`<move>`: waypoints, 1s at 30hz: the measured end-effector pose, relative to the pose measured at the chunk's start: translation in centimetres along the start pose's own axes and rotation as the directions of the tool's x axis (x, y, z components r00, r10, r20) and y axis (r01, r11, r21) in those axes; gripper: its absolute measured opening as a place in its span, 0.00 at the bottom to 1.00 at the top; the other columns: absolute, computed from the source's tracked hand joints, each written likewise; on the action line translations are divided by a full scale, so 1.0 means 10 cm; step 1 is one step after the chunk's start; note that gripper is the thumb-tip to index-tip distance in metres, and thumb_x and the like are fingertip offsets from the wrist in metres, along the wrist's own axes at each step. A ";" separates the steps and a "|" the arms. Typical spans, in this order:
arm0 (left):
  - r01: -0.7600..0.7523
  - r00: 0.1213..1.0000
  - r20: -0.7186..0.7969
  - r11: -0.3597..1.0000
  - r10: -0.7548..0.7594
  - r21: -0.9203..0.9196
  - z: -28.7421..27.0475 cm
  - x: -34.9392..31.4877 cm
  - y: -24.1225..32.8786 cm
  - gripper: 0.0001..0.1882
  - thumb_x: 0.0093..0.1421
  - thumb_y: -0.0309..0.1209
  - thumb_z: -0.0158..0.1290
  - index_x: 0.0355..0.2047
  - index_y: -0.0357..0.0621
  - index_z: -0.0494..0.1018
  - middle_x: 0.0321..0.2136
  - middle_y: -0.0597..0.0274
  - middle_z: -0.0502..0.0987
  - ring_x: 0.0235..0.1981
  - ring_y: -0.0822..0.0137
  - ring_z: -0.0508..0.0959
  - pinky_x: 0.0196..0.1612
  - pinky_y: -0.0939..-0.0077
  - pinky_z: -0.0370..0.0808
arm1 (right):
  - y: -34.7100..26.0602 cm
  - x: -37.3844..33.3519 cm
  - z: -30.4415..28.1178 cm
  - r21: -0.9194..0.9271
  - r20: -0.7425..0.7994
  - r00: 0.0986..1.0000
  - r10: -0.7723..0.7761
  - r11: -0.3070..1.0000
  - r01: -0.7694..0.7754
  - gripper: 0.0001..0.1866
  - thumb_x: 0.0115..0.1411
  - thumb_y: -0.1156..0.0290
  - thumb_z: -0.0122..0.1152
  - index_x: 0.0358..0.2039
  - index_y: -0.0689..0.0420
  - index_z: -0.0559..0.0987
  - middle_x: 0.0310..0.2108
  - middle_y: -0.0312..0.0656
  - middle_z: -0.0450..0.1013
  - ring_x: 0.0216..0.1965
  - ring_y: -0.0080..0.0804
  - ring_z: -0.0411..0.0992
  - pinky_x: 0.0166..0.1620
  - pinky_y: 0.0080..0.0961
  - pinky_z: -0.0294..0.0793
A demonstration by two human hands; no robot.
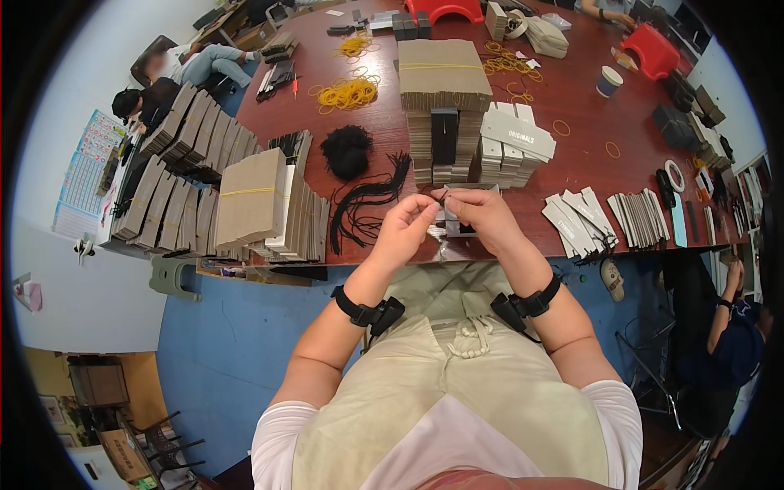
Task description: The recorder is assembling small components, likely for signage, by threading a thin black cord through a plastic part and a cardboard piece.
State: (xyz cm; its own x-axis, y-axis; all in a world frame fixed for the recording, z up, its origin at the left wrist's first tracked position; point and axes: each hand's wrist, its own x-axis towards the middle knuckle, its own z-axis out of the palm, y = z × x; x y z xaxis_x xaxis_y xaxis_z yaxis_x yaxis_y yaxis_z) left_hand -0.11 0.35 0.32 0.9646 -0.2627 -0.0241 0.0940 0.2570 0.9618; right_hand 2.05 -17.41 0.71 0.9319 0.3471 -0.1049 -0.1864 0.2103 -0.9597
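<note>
My left hand (407,227) and my right hand (488,219) meet at the table's near edge, fingertips pinched close together. Between them runs a short piece of thin black cord (442,198), mostly covered by the fingers. Just below the fingertips sits a small pale and metallic item (447,222), partly hidden. Left of my hands lies a loose bundle of black cords (369,196), with a fluffy black ball of cord (346,152) behind it. Ahead stands a tall stack of brown cardboard tags (445,77) with a yellow rubber band, beside a pile of white tags (516,135).
Banded cardboard stacks (251,196) crowd the left. White tags with black cords (581,220) and a row of tags (639,219) lie right. Yellow rubber bands (349,93), a paper cup (609,81) and red plastic stools (653,51) are farther back. Other people sit around.
</note>
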 end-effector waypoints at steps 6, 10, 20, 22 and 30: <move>0.030 1.000 -0.003 1.000 -0.030 0.002 -0.02 0.01 -0.02 0.05 0.61 0.31 0.50 0.34 0.43 0.71 0.21 0.77 0.67 0.17 0.86 0.59 0.18 0.91 0.54 | -0.09 0.00 0.04 0.038 -0.037 0.999 -0.035 0.999 0.036 0.14 0.55 0.68 0.62 0.39 0.62 0.80 0.34 0.34 0.74 0.28 0.15 0.64 0.30 0.14 0.61; 0.052 0.999 0.003 0.998 -0.052 0.037 -0.02 0.00 0.00 0.07 0.62 0.32 0.50 0.34 0.41 0.71 0.21 0.71 0.68 0.15 0.84 0.60 0.16 0.90 0.54 | -0.05 0.04 0.01 0.074 -0.020 0.999 0.034 0.997 -0.032 0.13 0.54 0.69 0.63 0.38 0.63 0.80 0.32 0.34 0.74 0.26 0.14 0.63 0.28 0.13 0.60; 0.175 0.969 0.172 0.984 -0.177 0.024 -0.08 -0.03 0.05 0.05 0.61 0.30 0.51 0.32 0.42 0.71 0.22 0.74 0.68 0.17 0.85 0.60 0.18 0.91 0.55 | 0.21 0.11 -0.09 0.546 0.340 0.931 -0.135 0.834 -0.078 0.01 0.58 0.77 0.55 0.32 0.60 0.73 0.35 0.38 0.72 0.24 0.16 0.63 0.24 0.13 0.60; 0.130 0.969 0.194 0.984 -0.152 0.125 -0.05 -0.03 0.16 0.04 0.60 0.29 0.51 0.32 0.42 0.70 0.22 0.74 0.69 0.18 0.85 0.61 0.20 0.91 0.56 | 0.26 0.11 -0.14 0.574 0.377 0.921 -0.098 0.805 -0.149 0.02 0.58 0.78 0.55 0.32 0.59 0.73 0.33 0.39 0.72 0.23 0.16 0.63 0.22 0.13 0.59; -0.244 0.929 0.368 0.812 0.039 0.531 -0.33 0.07 0.45 0.03 0.54 0.24 0.54 0.28 0.38 0.71 0.24 0.67 0.69 0.25 0.77 0.67 0.30 0.82 0.66 | 0.03 -0.02 -0.06 0.211 0.287 0.922 0.262 0.921 -0.327 0.05 0.55 0.80 0.58 0.31 0.60 0.71 0.23 0.36 0.71 0.16 0.14 0.58 0.17 0.11 0.51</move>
State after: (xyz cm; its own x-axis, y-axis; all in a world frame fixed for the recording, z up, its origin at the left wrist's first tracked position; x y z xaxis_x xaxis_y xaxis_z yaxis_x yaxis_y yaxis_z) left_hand 1.77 4.42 3.68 0.8092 -0.5762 0.1150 -0.2895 -0.2207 0.9314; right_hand 1.98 -17.93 0.31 0.7209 0.6369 -0.2732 -0.5423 0.2729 -0.7946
